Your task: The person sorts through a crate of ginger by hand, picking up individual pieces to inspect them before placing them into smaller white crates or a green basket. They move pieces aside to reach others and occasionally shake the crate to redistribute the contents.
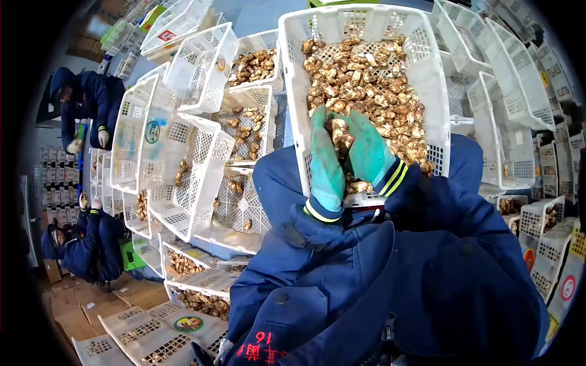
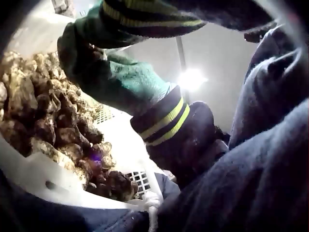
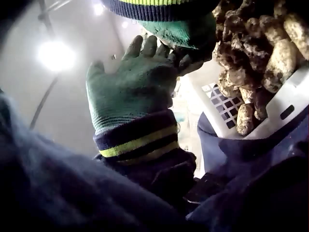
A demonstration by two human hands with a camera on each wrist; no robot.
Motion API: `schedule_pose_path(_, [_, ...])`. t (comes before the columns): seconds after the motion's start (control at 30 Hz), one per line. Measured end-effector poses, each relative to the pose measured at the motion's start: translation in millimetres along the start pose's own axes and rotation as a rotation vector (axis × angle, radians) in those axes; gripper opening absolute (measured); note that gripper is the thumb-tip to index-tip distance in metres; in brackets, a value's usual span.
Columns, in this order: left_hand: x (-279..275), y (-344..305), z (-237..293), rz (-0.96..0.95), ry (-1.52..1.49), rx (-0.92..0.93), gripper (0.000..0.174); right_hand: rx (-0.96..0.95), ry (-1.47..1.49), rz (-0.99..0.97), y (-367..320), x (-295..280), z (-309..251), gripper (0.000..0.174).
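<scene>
Both hands wear green work gloves and come together over a white plastic crate (image 1: 295, 122) on the person's lap. The crate holds a heap of brown-and-white mushrooms (image 1: 366, 85). My left hand (image 1: 327, 161) and right hand (image 1: 371, 148) cup a few mushrooms (image 1: 342, 140) between them, just above the crate's near end. Another mushroom (image 1: 358, 186) shows under the right hand. In the right wrist view, the left hand (image 3: 135, 89) has its fingers bent in toward the other glove. The palms are mostly hidden.
Crates (image 1: 244, 125) with scattered mushrooms stand close on the left. Stacked white crates (image 1: 519, 73) line the right side. Two people (image 1: 91, 100) in dark blue work at the far left. Flattened cardboard (image 1: 85, 305) covers the floor at the lower left.
</scene>
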State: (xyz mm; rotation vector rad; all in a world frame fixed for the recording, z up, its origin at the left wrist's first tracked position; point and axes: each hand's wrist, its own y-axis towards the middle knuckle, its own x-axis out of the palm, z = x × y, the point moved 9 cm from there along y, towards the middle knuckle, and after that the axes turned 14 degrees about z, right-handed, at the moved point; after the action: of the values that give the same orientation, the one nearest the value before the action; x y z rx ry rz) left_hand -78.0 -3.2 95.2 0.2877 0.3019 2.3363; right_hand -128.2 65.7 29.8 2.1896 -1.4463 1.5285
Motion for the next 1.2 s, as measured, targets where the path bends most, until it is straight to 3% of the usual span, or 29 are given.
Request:
schedule_pose_path(0.03, [2.5,-0.6,0.5,-0.019,-0.081,-0.096,0.066,-0.127,-0.212,0.057,-2.7,-4.8,-8.2,0.049])
schedule_pose_path(0.07, [5.1,-1.8,1.2,-0.058,-0.285,-0.421,0.071,-0.242,-0.430,0.131,-6.6,-8.1,-17.0,0.052])
schedule_pose_path(0.13, [-3.0,7.9,-5.3,-0.075,-0.390,-0.386,0.076,-0.079,-0.166,0.025,-18.3,3.3,-32.2,0.052])
schedule_pose_path(0.2, [-17.9,19.5,-13.9,0.033,-0.355,-0.354,0.080,0.101,0.000,-0.023,-24.3,5.7,-42.8,0.053])
schedule_pose_path(0.27, [-28.0,20.9,-34.7,0.059,-0.308,-0.406,0.079,0.146,0.109,-0.136,-22.0,-4.3,-63.9,0.052])
schedule_pose_path(0.33, [-25.3,11.2,-63.2,-0.002,-0.404,-0.537,0.078,-0.012,0.021,-0.108,-45.5,-15.5,-116.5,0.052])
schedule_pose_path(0.4, [-18.9,1.3,-78.9,-0.033,-0.407,-0.589,0.077,-0.150,0.077,-0.224,-79.7,-38.0,-174.5,0.054])
schedule_pose_path(0.47, [-7.2,-2.6,-70.1,-0.084,-0.407,-0.609,0.076,-0.360,0.043,-0.020,-123.2,-110.4,-226.5,0.056])
schedule_pose_path(0.5, [-4.3,-6.2,-72.7,-0.080,-0.385,-0.635,0.075,-0.582,-0.254,0.084,-161.2,-136.3,-248.6,0.056])
schedule_pose_path(0.57, [-4.5,-6.7,-87.7,-0.126,-0.407,-0.672,0.074,-0.716,-0.355,0.282,-221.0,-192.2,-274.6,0.055])
schedule_pose_path(0.6, [-2.3,-9.7,-85.4,-0.103,-0.361,-0.687,0.074,-0.640,-0.146,0.370,-241.8,-232.6,-274.5,0.054])
schedule_pose_path(0.67, [3.4,-12.6,-80.0,-0.092,-0.307,-0.641,0.073,-0.533,-0.313,0.562,-286.0,-321.0,-261.1,0.049])
schedule_pose_path(0.73, [5.4,-12.3,-83.7,-0.126,-0.331,-0.668,0.071,-0.373,-0.117,0.633,-317.8,-381.0,-231.6,0.046])
schedule_pose_path(0.8, [6.1,-12.8,-82.4,-0.129,-0.282,-0.655,0.070,-0.372,-0.021,0.881,-344.7,-445.8,-206.4,0.040])
schedule_pose_path(0.87, [6.9,-13.4,-80.6,-0.138,-0.259,-0.645,0.070,-0.382,0.006,0.806,-344.0,-498.4,-190.2,0.037])
schedule_pose_path(0.93, [8.6,-14.4,-78.3,-0.134,-0.243,-0.645,0.070,-0.401,-0.116,0.893,-359.3,-588.8,-170.2,0.039])
schedule_pose_path(1.0, [7.5,-15.2,-75.9,-0.119,-0.226,-0.653,0.070,-0.369,-1.073,1.165,-380.2,-570.5,-190.6,0.043])
schedule_pose_path(1.03, [6.0,-15.3,-78.4,-0.112,-0.227,-0.654,0.072,-0.389,-1.158,1.186,-379.0,-557.7,-198.7,0.044])
schedule_pose_path(1.13, [7.2,-15.6,-80.2,-0.103,-0.265,-0.655,0.071,-0.399,-0.853,1.209,-353.0,-505.4,-228.7,0.046])
schedule_pose_path(1.2, [13.4,-18.4,-80.8,-0.185,-0.377,-0.707,0.072,-0.574,-0.797,1.032,-306.8,-416.1,-266.0,0.045])
